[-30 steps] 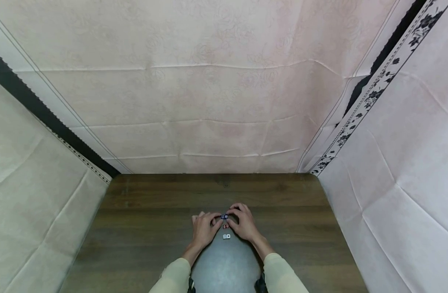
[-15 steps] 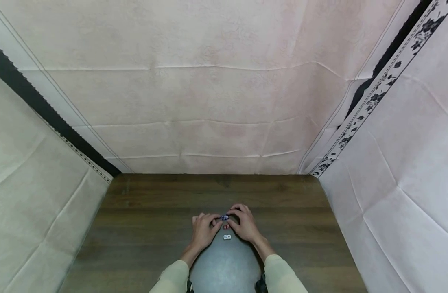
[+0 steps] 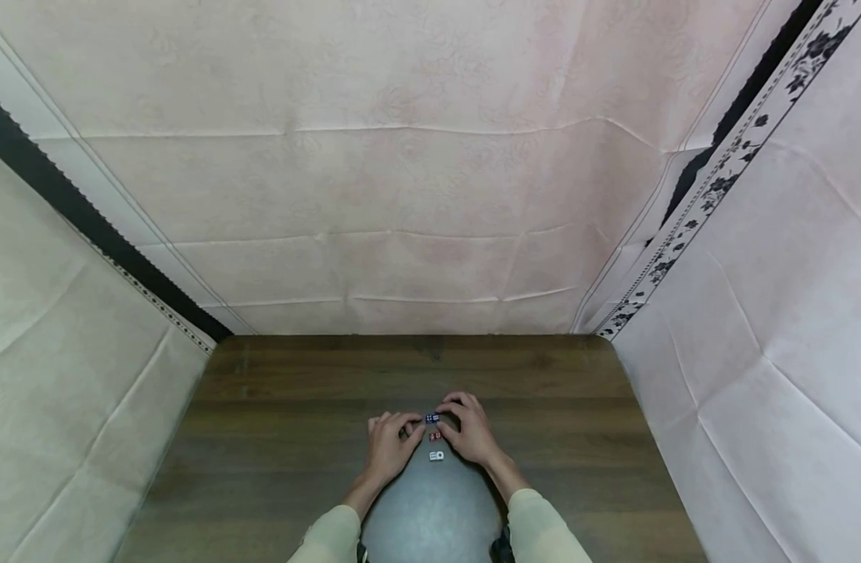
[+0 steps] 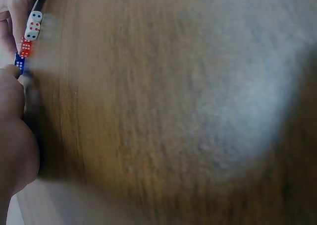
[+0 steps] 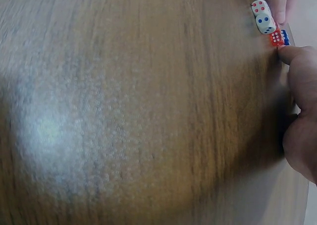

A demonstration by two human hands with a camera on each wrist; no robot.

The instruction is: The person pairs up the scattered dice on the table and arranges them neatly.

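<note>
Two blue dice (image 3: 432, 418) sit side by side at the far end of a short line on the wooden table. Nearer the body come two red dice (image 3: 435, 436), then two white dice (image 3: 436, 456). My left hand (image 3: 388, 446) has its thumb and forefinger spread just left of the blue pair. Close on the right is my right hand (image 3: 472, 430), forefinger beyond the blue dice and thumb on their near side; I cannot tell whether it grips them. Both wrist views show a thumb tip right at the coloured dice, with the other fingers largely hidden.
The wooden table (image 3: 296, 391) has a straight far edge and rounded corners. Pale patterned cloth (image 3: 430, 195) hangs behind it, with more cloth at both sides. A smooth grey rounded shape (image 3: 430, 508) fills the lower middle between the forearms.
My left fingertips have drawn slightly left, away from the blue dice. My right hand stays nearly where it was, and the red and white dice keep their places.
</note>
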